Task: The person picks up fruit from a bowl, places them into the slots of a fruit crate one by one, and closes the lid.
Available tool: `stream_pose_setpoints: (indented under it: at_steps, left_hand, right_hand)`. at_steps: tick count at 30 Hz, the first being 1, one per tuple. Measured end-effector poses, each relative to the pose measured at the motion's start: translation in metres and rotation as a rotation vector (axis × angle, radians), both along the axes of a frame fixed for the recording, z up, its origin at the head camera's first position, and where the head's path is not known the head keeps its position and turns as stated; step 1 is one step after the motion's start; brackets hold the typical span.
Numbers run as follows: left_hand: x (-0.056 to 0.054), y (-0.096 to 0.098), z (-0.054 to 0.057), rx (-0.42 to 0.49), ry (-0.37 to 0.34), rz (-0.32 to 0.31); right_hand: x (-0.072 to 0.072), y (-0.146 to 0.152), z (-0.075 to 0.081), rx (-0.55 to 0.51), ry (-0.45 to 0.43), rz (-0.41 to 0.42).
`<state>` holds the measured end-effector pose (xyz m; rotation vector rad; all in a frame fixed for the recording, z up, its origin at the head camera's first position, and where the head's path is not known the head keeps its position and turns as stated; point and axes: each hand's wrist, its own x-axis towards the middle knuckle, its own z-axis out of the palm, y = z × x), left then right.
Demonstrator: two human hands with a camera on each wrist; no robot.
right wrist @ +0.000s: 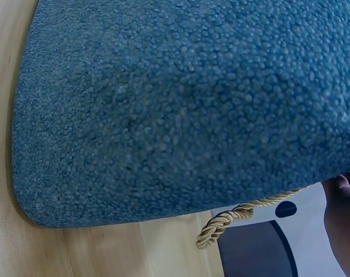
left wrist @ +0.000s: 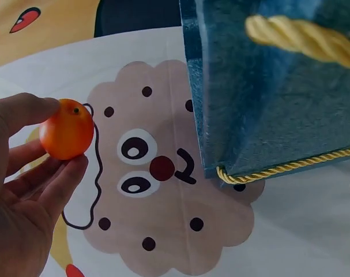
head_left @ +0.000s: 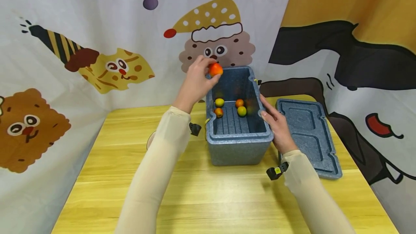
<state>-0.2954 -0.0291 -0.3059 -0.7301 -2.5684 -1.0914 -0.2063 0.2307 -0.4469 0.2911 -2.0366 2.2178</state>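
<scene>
My left hand [head_left: 198, 82] pinches a small, round orange-red fruit [head_left: 216, 70] between thumb and fingertips, above the far left part of a grey-blue foam box [head_left: 240, 154]. In the left wrist view, a dark stem spot shows on this fruit [left wrist: 67, 130]. On the box's right side, my right hand [head_left: 280, 131] grips the rim, thumb on top and fingers along the outer wall. Several small fruits lie on the box floor, among them a yellow one [head_left: 219, 103], an orange one [head_left: 239, 103] and a yellow-green one [head_left: 242, 111].
A grey-blue lid [head_left: 307, 136] lies on the wooden table [head_left: 221, 201], right of the box. Twisted gold rope [left wrist: 296, 164] runs along the box's side. Something round [head_left: 150, 140] is mostly hidden behind my left forearm. A printed curtain [head_left: 130, 21] hangs behind the table.
</scene>
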Motion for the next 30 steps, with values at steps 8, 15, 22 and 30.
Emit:
stream_pose_setpoints:
  at_steps: [8, 15, 22, 30]
  left_hand:
    - [-0.014, 0.016, 0.008, -0.103, -0.043, 0.004]
    - [-0.03, 0.032, 0.011, -0.231, -0.12, 0.01]
    - [-0.037, 0.044, 0.006, -0.284, -0.124, 0.016]
    - [-0.04, 0.052, 0.004, -0.3, -0.166, 0.022]
  right_hand:
    - [0.001, -0.002, 0.001, -0.006, -0.004, 0.008]
    - [0.0, -0.001, 0.0, 0.006, 0.002, 0.003]
    - [0.003, 0.0, -0.002, 0.003, -0.026, 0.02]
    - [0.001, 0.0, 0.0, 0.014, -0.01, 0.011]
